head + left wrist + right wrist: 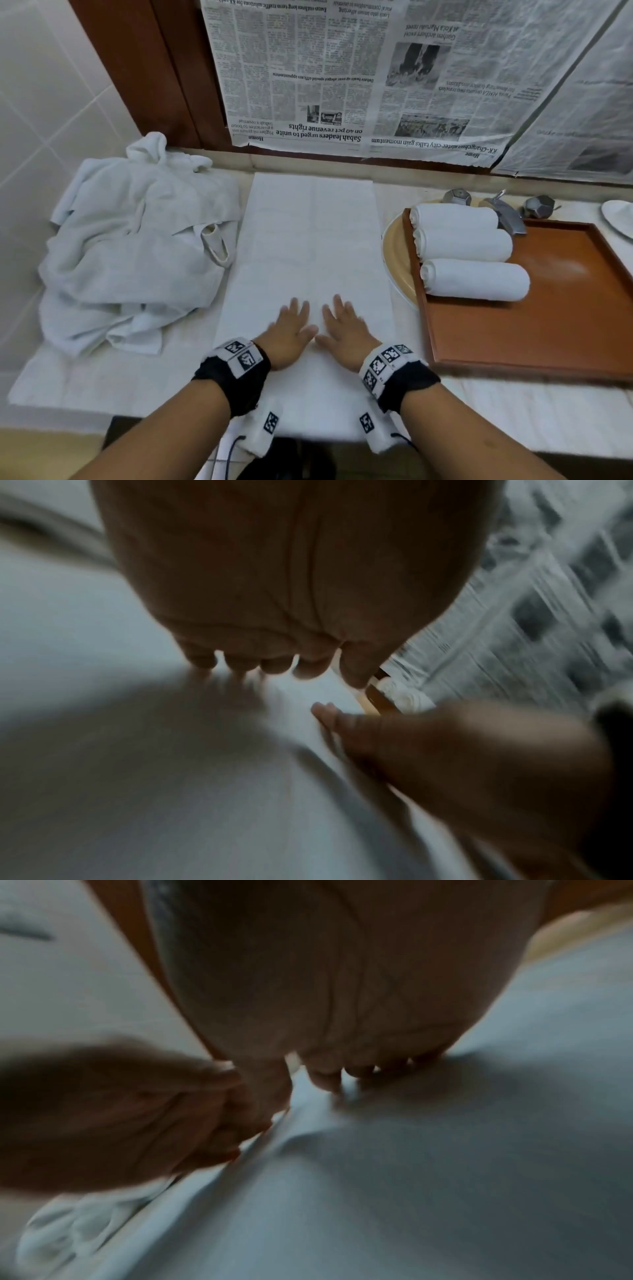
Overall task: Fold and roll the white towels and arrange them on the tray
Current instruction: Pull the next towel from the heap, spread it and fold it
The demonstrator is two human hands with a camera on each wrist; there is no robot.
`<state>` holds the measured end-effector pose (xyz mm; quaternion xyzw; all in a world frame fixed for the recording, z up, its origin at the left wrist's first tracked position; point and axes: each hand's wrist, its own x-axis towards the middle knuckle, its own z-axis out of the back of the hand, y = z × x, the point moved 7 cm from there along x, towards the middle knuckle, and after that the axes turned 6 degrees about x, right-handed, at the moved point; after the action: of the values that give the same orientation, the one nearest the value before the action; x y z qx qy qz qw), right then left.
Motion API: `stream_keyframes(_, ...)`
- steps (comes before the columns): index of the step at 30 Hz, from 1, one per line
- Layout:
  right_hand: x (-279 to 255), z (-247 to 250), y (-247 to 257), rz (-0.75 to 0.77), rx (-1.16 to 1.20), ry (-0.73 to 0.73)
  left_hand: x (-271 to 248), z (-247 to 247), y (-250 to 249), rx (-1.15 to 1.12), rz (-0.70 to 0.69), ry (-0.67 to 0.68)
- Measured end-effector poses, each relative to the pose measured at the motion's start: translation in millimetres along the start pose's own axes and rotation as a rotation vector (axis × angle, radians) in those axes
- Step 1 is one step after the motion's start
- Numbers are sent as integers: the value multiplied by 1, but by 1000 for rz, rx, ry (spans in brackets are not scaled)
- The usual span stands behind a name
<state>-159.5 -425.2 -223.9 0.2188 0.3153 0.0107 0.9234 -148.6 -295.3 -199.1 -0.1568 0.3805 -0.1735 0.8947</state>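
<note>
At the left of the counter [41,380], a heap [133,240] of crumpled white towels is seen, unfolded and untouched; how many are in it cannot be told, but this is judged to be the bulk of the work left. Just beside it, in the middle, one towel [308,240] is laid out flat as a long folded strip running away from the person. Its near end is pressed by both palms: the left hand [291,332] and the right hand [346,332] are placed side by side, thumbs almost touching, with the fingers [337,305] spread wide and flat, nothing being gripped. In the wrist views the same flat, splayed fingers are shown on white cloth, though blurred. This towel is judged to be folded and smoothed but not yet rolled. At the right, three rolls [474,279] are set in a row, touching, on the far left part of the tray [548,335], which is rested over a sink. Most of the tray floor is bare, so room is left for further rolls.
</note>
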Motion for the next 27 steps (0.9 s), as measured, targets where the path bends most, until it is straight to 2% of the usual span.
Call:
stream_keyframes(2, -3, -3, -24, -56, -94, -2, -4, -5, 25, 47, 93, 28)
stream_keyframes(5, -19, 16, -55, -207, -54, -78, -11, 5, 96, 148, 340, -85)
stream_keyframes(6, -24, 19, -56, -214, -37, -96, -14, 6, 106, 158, 366, -94)
stream_keyframes(7, -30, 20, -48, -181, -48, -113, -18, 5, 105, 132, 348, -102)
stream_keyframes(9, -43, 8, -19, -20, -97, -104, -26, -3, 70, 33, 204, -150)
stream_keyframes(11, -57, -22, 1, 117, -126, -2, -38, -17, 32, 36, 24, -143)
stream_keyframes(12, -62, -36, 0, 131, -134, 38, -42, -27, 24, 53, -18, -106)
stream_keyframes(14, -68, -43, -21, 75, -139, 4, -42, -44, 50, 135, 39, -71)
stream_keyframes(17, -78, -29, -56, -46, -158, -138, -55, -41, 111, 252, 283, -221)
stream_keyframes(19, -85, -23, -55, -41, -155, -209, -60, -40, 120, 225, 345, -270)
stream_keyframes(21, -90, -29, -33, 104, -173, -213, -59, -44, 97, 265, 263, -286)
stream_keyframes(23, -95, -49, -14, 271, -221, -126, -59, -60, 65, 302, 50, -228)
stream_keyframes(24, -96, -59, -14, 294, -248, -85, -62, -72, 57, 318, -35, -175)
stream_keyframes(25, -96, -62, -22, 260, -255, -79, -66, -81, 59, 347, -66, -139)
stream_keyframes(27, -94, -51, -52, 73, -200, -139, -73, -79, 85, 379, 34, -166)
